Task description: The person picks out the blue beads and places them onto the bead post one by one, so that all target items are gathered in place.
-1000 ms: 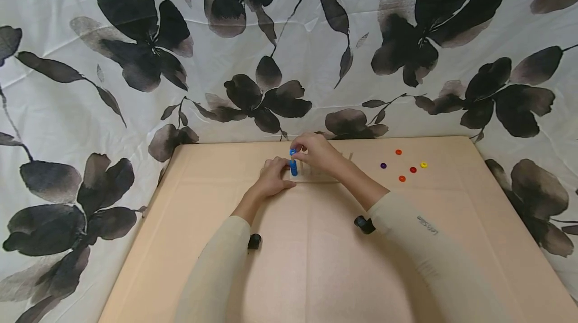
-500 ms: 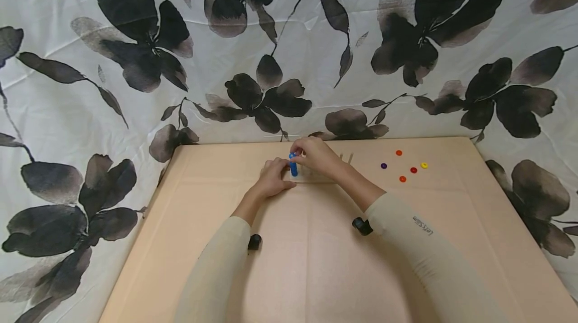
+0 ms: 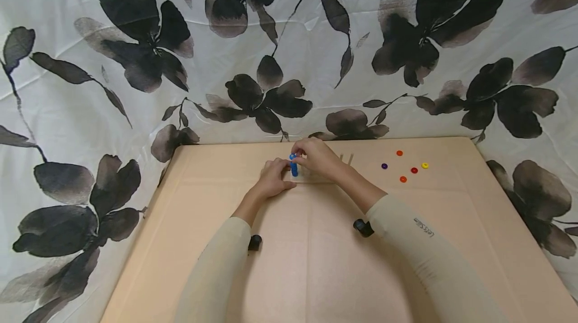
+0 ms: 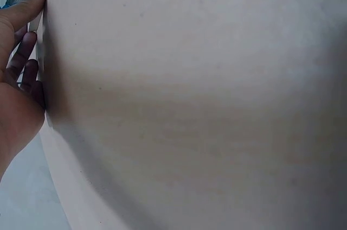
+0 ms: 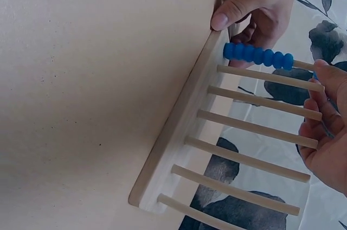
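Observation:
In the right wrist view, a pale wooden peg rack [image 5: 176,132] carries a row of thin upright pegs. A stack of blue beads [image 5: 257,55] fills the lower part of its end peg, on the left in the head view. My left hand [image 3: 272,178] grips that end of the base, thumb [image 4: 28,7] along the front and fingers behind. Near the top of the same peg, my right hand [image 3: 316,157] pinches another blue bead [image 3: 292,156], mostly hidden by the fingers. The other pegs [image 5: 260,128] in the right wrist view are bare.
Right of the rack on the table [image 3: 307,263] lie loose beads: a purple one [image 3: 384,166], a yellow one [image 3: 424,165], a red one [image 3: 414,170] and orange ones [image 3: 403,179]. A floral cloth [image 3: 271,37] hangs behind the table's back edge.
My right hand has come down slightly with the blue bead, closer to the stack on the end peg. My left hand has stayed in place on the rack.

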Demonstrator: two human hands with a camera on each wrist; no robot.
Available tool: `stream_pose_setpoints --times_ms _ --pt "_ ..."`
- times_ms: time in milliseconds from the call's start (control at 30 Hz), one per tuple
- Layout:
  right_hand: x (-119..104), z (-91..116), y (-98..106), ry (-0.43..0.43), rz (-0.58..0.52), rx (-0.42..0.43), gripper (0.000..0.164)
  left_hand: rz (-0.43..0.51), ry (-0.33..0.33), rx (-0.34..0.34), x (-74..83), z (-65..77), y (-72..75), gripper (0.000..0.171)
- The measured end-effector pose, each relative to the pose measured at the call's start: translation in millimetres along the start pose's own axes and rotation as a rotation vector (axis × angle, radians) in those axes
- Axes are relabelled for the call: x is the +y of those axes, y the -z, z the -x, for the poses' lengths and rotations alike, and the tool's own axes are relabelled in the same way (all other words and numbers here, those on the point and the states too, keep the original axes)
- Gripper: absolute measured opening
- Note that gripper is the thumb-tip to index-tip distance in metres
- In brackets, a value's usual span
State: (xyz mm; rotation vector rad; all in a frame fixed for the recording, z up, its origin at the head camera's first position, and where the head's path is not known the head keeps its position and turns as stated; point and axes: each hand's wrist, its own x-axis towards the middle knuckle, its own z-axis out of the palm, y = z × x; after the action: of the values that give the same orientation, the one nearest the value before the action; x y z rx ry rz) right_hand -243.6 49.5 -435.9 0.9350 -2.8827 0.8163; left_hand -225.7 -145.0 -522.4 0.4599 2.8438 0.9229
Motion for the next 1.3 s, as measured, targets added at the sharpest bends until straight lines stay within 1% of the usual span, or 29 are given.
stream_pose_setpoints --times_ms 400,800,1100,1300 --pt "-1.1 0.8 1.8 -0.025 0.005 -0.016 0.022 0.006 0.011 0.006 0.4 -1.1 -1.4 0.059" --pt "4.4 3.6 4.9 -0.063 -0.007 -0.012 0.022 -0.001 0.017 0.003 0.6 -4.2 -0.8 0.056" --pt "4.7 10.3 17.4 -0.069 -0.044 0.016 0.022 -0.001 0.019 0.008 0.3 -4.0 -0.9 0.055" --pt "8.1 18.3 30.6 -0.066 -0.059 0.046 0.023 0.005 0.029 0.000 -1.0 -4.7 -1.8 0.056"
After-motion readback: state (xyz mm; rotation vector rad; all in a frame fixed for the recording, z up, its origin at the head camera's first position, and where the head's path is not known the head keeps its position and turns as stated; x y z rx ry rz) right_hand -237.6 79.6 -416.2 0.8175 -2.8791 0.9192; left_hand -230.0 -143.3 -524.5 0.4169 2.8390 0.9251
